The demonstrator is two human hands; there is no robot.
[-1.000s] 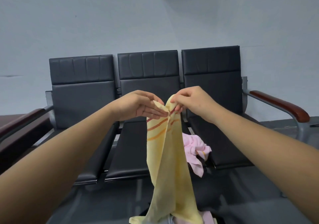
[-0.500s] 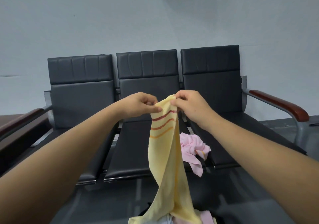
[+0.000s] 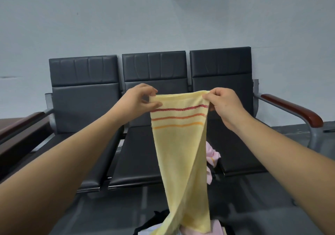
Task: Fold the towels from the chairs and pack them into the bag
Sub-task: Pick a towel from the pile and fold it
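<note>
A pale yellow towel (image 3: 181,153) with red and orange stripes near its top hangs in front of me. My left hand (image 3: 139,100) pinches its top left corner and my right hand (image 3: 223,104) pinches its top right corner, so the top edge is stretched flat between them. The towel's lower end twists and trails down onto a black bag (image 3: 155,220) at the bottom edge, where pale folded cloth shows. A crumpled pink towel (image 3: 212,155) lies on the seats behind the yellow one, mostly hidden.
A row of three black padded chairs (image 3: 87,99) stands against a grey wall. Brown wooden armrests sit at the right end (image 3: 293,108) and left end (image 3: 20,124). The floor in front is dark grey.
My hands were close together holding the bunched top of the yellow towel. They have moved apart, spreading the top edge wide so the stripes lie level.
</note>
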